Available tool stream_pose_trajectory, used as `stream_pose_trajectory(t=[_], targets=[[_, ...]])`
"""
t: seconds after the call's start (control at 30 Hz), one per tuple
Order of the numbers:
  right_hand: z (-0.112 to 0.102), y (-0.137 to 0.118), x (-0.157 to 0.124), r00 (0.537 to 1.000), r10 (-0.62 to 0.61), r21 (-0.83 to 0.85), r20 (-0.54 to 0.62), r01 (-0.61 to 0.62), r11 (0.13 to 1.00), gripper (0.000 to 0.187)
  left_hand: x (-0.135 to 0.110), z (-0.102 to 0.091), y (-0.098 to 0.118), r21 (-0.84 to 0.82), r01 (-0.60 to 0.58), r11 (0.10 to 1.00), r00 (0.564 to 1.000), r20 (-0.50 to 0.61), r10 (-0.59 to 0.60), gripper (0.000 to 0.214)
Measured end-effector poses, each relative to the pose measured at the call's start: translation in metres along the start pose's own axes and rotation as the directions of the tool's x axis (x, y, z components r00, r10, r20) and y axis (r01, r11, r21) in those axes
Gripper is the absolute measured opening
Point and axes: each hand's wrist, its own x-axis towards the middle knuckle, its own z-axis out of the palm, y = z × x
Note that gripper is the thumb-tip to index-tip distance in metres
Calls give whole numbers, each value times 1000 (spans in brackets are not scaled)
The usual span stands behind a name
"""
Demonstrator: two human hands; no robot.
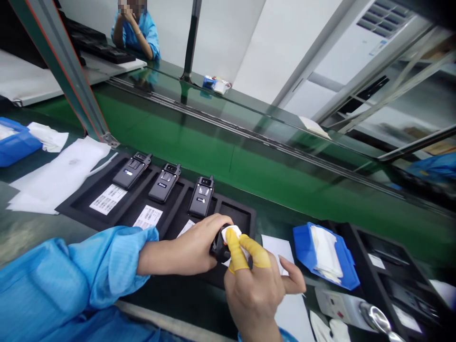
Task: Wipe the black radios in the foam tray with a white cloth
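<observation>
Black handset (pixel 218 247), small and radio-like, sits clasped in the left hand (pixel 194 249) just above the near end of the black tray (pixel 245 216). Most of its body is hidden by the left fingers and by the right hand in front, so its long axis cannot be told for sure; only a dark edge shows between the two hands. The left hand is curled around it, fingers wrapped over the top. The right hand (pixel 254 280) wears yellow finger cots (pixel 233 249) on thumb and forefinger, and these pinch a small white wipe (pixel 231 232) pressed against the handset's upper end; the other right fingers are spread loosely.

Three matching handsets (pixel 166 183) lie in the tray's compartments, their long axes running away from the person, antenna ends pointing toward the green conveyor belt (pixel 213 147). White labels (pixel 108 198) lie in the tray below them. A blue bin (pixel 329 251) holding white cloths stands to the right, beside a second black tray (pixel 399 270) whose far part is blurred. Another person in a blue coat (pixel 137 31) sits across the belt.
</observation>
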Motion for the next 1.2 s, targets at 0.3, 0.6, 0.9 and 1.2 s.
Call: stream_pose_trajectory(t=[0.3,0.6,0.9,1.2], targets=[[-6,-6,0,997,76,-122,-1,-76,990,18,0,6,1,34,-31,999,999,-10,32,54],[-9,14,0,990,140,-41,25,-139,989,22,-3,4,1,24,-29,999,1000,7,29,56],[-3,17,5,999,-16,279,51,1,960,31,-3,2,-1,-13,-74,997,996,39,74,55],[-2,25,2,996,-48,416,74,13,909,31,-5,3,-3,20,-78,997,997,27,77,57]])
